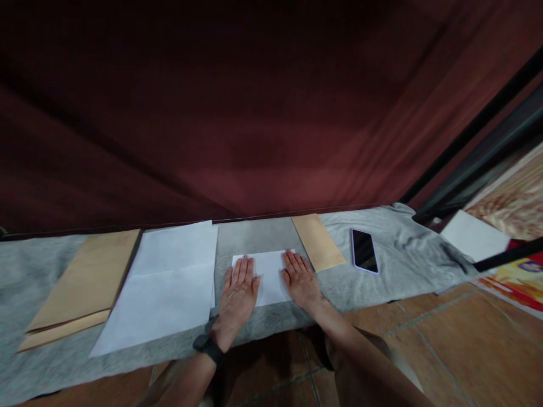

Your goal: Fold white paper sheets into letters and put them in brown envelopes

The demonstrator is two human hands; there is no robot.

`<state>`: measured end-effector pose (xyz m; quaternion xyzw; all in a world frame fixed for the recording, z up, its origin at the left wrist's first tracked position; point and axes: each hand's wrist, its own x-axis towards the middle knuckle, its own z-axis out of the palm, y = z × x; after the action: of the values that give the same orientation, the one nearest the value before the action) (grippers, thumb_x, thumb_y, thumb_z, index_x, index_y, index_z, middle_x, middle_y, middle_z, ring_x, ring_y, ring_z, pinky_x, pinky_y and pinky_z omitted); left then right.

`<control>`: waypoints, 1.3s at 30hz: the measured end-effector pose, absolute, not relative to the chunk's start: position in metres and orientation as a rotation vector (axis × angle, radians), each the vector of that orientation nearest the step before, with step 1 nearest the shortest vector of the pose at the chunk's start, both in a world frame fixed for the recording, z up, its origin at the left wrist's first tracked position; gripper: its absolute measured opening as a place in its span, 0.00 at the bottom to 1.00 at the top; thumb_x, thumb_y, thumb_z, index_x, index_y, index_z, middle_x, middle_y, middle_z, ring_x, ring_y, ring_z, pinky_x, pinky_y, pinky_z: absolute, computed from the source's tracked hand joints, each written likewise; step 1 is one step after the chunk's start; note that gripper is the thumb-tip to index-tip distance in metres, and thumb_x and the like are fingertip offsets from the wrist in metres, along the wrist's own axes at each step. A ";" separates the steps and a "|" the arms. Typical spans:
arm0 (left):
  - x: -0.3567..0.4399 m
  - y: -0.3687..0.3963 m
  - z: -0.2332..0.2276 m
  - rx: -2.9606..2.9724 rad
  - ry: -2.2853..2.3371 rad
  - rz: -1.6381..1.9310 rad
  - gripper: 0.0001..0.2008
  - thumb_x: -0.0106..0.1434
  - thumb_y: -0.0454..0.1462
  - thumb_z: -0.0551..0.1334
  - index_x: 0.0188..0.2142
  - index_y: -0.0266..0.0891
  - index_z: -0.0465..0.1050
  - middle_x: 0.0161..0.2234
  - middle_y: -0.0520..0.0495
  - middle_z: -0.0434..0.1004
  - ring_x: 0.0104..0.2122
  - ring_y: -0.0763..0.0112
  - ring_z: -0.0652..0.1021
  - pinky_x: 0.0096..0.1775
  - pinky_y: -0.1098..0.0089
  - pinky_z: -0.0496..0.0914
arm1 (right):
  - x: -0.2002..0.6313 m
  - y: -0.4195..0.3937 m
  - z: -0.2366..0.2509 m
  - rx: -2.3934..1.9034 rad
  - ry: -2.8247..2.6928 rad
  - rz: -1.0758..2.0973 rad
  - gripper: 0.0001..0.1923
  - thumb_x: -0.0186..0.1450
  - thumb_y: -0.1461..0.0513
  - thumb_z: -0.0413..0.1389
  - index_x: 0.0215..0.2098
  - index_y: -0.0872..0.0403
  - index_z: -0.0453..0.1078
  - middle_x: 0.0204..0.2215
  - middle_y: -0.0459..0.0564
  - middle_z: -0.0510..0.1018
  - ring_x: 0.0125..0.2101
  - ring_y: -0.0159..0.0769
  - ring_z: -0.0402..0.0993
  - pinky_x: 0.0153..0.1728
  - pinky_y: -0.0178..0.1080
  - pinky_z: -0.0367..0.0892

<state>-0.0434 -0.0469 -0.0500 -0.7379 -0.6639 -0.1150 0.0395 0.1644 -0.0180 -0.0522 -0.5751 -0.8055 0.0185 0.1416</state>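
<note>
A small white sheet of paper [269, 282], perhaps folded, lies in front of me on a grey cloth [254, 230]. My left hand [240, 288] rests flat on its left side, fingers stretched out and pointing away from me. On the right side of the same paper my right hand [300, 280] is pressed flat, its fingers slightly spread. Neither hand grips anything. Just beyond the right hand lies a brown envelope [319, 242]. Left of the left hand are larger white sheets [169, 282], with a crease across the top one.
A stack of brown envelopes [91, 277] lies at the far left. To the right is a phone [364, 251] with a dark screen and a pale purple case. A dark red curtain [263, 113] hangs behind the cloth. Black bars [475, 124] slant at the right, above a tiled floor [449, 345].
</note>
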 end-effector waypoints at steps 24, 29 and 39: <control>-0.020 -0.072 -0.050 -2.291 -2.043 -0.361 0.30 0.73 0.44 0.46 0.70 0.35 0.53 0.71 0.38 0.54 0.71 0.55 0.55 0.68 0.44 0.50 | 0.165 -0.032 -0.051 -1.647 -2.248 0.025 0.28 0.75 0.58 0.46 0.70 0.61 0.57 0.69 0.57 0.60 0.67 0.47 0.57 0.66 0.49 0.55; -0.031 -0.063 -0.049 -2.135 -2.200 -0.311 0.33 0.71 0.48 0.50 0.68 0.29 0.59 0.70 0.30 0.54 0.69 0.47 0.57 0.66 0.46 0.55 | 0.177 -0.019 -0.043 -1.740 -2.139 0.107 0.28 0.72 0.61 0.48 0.68 0.63 0.59 0.61 0.64 0.71 0.59 0.49 0.69 0.60 0.49 0.63; -0.033 -0.059 -0.060 -2.022 -2.164 -0.416 0.34 0.71 0.48 0.50 0.68 0.26 0.58 0.69 0.29 0.54 0.70 0.46 0.57 0.66 0.47 0.56 | 0.184 0.004 -0.029 -1.955 -1.855 0.594 0.19 0.67 0.59 0.55 0.54 0.59 0.71 0.43 0.58 0.81 0.44 0.43 0.79 0.43 0.37 0.69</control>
<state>-0.0325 -0.0586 -0.0603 -0.6741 -0.7216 -0.1388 0.0753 0.1836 0.0039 -0.0290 -0.6956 -0.6600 0.2113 0.1895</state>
